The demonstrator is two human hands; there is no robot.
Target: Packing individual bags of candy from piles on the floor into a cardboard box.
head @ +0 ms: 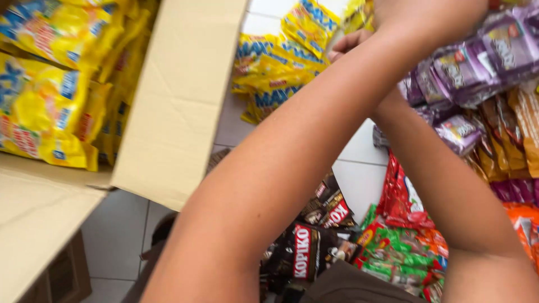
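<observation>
Fingers (343,46) at yellow packets (283,67), cardboard box (179,101) alongside

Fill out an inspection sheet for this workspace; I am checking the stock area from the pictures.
Surface: white tiled floor, partly covered by goods.
Job's things: yellow snack packets on the floor just beyond the hands.
Clutter: open cardboard box with more yellow packets; purple sachet strips; red packets; green packets; dark candy bags.
Hands: forearms crossed; left hand mostly hidden, right hand cut off by the frame's top edge; grips cannot be told.
Cables: nothing seen.
Surroundings: nothing seen beyond the goods.
</observation>
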